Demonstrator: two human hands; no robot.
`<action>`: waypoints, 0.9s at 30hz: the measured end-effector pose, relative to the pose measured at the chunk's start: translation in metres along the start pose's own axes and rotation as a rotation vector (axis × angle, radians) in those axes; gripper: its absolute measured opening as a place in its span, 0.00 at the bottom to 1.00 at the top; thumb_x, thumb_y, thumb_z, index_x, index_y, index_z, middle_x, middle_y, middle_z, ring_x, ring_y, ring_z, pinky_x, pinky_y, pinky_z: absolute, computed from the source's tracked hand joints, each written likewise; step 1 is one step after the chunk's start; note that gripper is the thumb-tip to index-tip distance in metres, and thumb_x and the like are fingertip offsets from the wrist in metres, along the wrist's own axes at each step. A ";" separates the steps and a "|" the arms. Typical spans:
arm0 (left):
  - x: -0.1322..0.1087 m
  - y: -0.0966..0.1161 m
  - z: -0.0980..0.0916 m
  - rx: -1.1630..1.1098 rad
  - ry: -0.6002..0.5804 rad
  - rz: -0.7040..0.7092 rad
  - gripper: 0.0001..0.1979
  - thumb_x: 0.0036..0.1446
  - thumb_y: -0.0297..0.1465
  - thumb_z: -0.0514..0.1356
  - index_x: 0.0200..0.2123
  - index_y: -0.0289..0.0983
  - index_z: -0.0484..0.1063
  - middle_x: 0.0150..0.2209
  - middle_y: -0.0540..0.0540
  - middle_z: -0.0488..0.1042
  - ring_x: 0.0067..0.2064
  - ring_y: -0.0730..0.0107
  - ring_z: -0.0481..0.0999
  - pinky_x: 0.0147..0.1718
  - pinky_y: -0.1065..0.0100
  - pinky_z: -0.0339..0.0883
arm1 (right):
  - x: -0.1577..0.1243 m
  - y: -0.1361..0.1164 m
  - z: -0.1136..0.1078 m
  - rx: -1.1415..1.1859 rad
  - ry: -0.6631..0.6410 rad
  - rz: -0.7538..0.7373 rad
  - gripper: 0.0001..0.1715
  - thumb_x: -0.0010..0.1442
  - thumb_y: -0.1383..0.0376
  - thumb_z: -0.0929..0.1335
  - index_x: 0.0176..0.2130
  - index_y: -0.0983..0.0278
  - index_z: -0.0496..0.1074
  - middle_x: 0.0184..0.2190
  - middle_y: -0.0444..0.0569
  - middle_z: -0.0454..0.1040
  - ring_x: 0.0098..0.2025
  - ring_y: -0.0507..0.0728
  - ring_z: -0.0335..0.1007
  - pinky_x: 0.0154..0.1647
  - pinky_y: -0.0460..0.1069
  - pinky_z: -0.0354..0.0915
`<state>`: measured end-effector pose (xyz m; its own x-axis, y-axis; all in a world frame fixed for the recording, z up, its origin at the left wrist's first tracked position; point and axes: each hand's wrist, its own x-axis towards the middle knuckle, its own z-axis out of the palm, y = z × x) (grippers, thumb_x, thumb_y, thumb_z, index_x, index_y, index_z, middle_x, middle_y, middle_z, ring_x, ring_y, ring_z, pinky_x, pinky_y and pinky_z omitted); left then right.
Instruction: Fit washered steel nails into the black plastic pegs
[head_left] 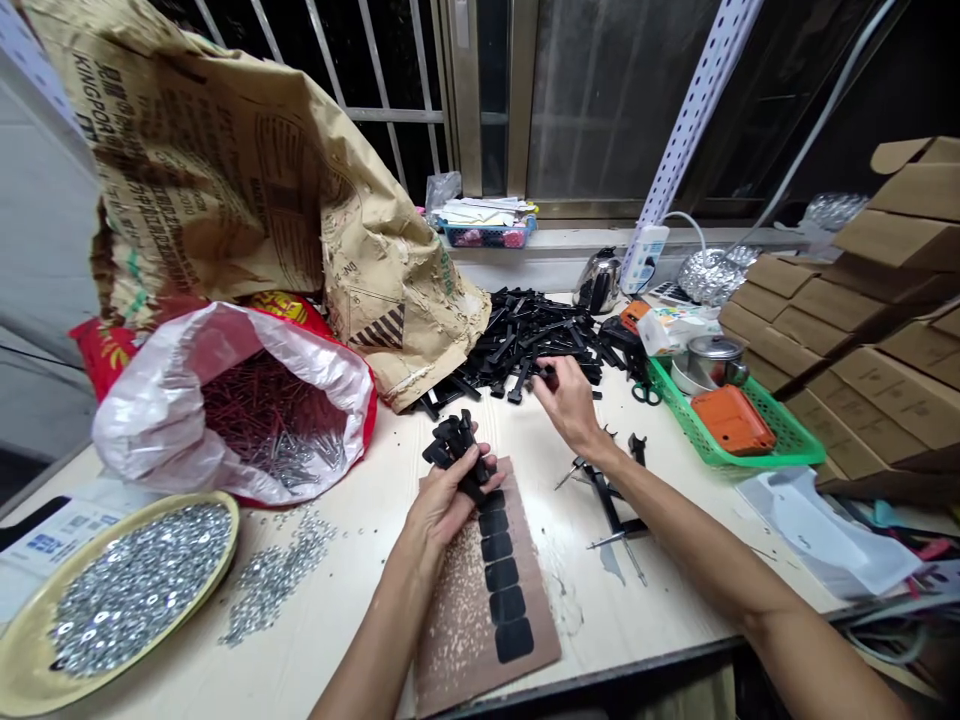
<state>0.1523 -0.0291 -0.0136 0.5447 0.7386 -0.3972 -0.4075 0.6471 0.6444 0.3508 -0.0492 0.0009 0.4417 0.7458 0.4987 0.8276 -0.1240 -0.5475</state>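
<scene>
My left hand [454,490] is closed around a bunch of black plastic parts [452,440], held above a brown board [457,640]. On that board lies a column of black rounded-square pads [506,605]. At the front edge of a heap of long black plastic parts [536,325], my right hand [568,402] pinches one black part between thumb and fingers; most of that part is hidden. Under my right forearm lie a few black pieces with metal screws [611,505], loose on the table.
To the left, a white-lined bag [120,430] holds many screws, beside a yellow dish [225,545] of metal washers. More washers [277,580] are scattered nearby. A torn paper sack [300,190] leans behind. A green basket [787,420] and cardboard boxes [862,410] stand right.
</scene>
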 end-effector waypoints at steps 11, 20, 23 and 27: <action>0.008 0.003 -0.013 -0.068 0.144 0.101 0.18 0.45 0.19 0.66 0.41 0.34 0.70 0.34 0.45 0.77 0.32 0.68 0.77 0.33 0.65 0.75 | -0.023 -0.019 0.026 0.061 -0.446 -0.477 0.14 0.67 0.67 0.59 0.46 0.62 0.71 0.43 0.48 0.72 0.45 0.54 0.64 0.45 0.50 0.61; -0.020 0.006 -0.030 0.278 0.294 0.390 0.16 0.39 0.31 0.71 0.34 0.35 0.75 0.28 0.50 0.77 0.29 0.73 0.76 0.35 0.70 0.69 | 0.040 0.027 0.040 -0.401 -0.527 -0.481 0.12 0.61 0.71 0.62 0.42 0.67 0.73 0.43 0.58 0.70 0.45 0.60 0.62 0.41 0.51 0.59; -0.032 0.006 -0.034 0.444 0.331 0.498 0.15 0.43 0.33 0.69 0.37 0.35 0.77 0.39 0.44 0.79 0.41 0.65 0.77 0.45 0.66 0.67 | 0.010 -0.016 0.040 -0.054 -0.437 -0.384 0.13 0.61 0.64 0.64 0.42 0.68 0.72 0.36 0.53 0.71 0.37 0.57 0.66 0.38 0.49 0.60; -0.048 0.005 -0.051 0.422 0.344 0.521 0.22 0.43 0.34 0.69 0.44 0.36 0.75 0.44 0.42 0.79 0.45 0.61 0.77 0.48 0.62 0.67 | -0.035 -0.086 0.035 0.436 -0.741 -0.302 0.11 0.60 0.64 0.63 0.38 0.66 0.73 0.32 0.47 0.72 0.35 0.54 0.68 0.36 0.46 0.62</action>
<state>0.0867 -0.0516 -0.0247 0.0709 0.9915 -0.1094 -0.1965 0.1214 0.9730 0.2523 -0.0419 0.0072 -0.2331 0.9546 0.1854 0.6010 0.2913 -0.7443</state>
